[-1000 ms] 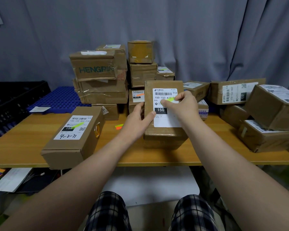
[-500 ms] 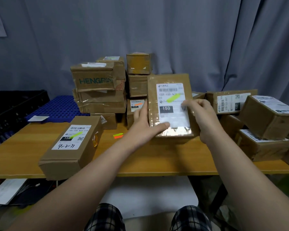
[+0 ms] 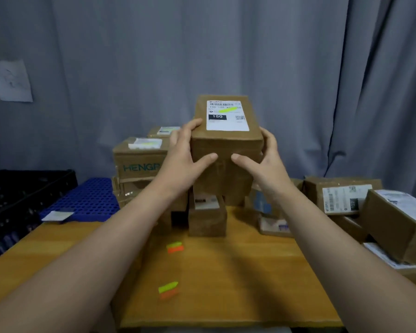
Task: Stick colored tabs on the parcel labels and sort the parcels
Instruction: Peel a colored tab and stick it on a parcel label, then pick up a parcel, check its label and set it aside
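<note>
The left hand (image 3: 187, 159) and right hand (image 3: 262, 162) are clasping the tabbed parcel (image 3: 226, 145) by its sides, holding it aloft just right of the HENGR box (image 3: 139, 162); keeping it level should be helping it land squarely. Right of that box, stacked parcels (image 3: 207, 219) are crowding any landing spot, with spare tabs (image 3: 175, 247) lying in front of it.

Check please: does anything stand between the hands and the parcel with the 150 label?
Nothing visible does. The left hand and the right hand grip the parcel directly by its sides, thumbs on its front face, held above the table.
</note>
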The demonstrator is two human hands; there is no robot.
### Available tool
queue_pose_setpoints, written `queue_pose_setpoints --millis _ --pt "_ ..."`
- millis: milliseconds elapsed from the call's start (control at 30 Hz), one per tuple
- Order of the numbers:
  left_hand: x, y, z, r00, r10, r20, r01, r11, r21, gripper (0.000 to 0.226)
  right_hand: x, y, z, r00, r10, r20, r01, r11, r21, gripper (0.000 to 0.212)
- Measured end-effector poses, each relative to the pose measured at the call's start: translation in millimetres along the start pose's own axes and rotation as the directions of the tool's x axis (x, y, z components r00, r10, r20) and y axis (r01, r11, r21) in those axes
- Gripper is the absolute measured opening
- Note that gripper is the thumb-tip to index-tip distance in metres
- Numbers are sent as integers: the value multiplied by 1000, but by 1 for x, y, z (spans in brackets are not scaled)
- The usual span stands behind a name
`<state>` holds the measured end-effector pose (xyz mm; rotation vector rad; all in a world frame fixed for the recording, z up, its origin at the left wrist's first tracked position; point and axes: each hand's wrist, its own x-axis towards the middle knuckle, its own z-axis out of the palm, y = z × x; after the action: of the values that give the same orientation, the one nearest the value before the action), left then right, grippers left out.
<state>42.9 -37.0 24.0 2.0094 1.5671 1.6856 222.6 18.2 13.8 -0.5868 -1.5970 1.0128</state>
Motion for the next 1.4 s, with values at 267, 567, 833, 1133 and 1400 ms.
queue_pose_setpoints --millis 267,567,833,1133,1400 --pt "101 -24 -67 985 71 -160 -48 989 143 65 116 -24 76 975 -224 13 221 950 -221 69" --pt "187 -93 -89 977 -79 -200 149 919 365 61 236 14 140 996 -89 28 94 935 -343 60" --pt "224 -139 -73 949 -293 -114 311 820 481 80 276 50 142 985 118 129 -50 895 -442 57" --pt "208 -119 -62 935 -300 -190 355 767 534 85 262 35 117 989 126 74 -58 805 -590 67" --pt "157 -63 -21 990 -23 -140 100 812 575 61 190 29 64 995 91 37 -52 810 -584 61"
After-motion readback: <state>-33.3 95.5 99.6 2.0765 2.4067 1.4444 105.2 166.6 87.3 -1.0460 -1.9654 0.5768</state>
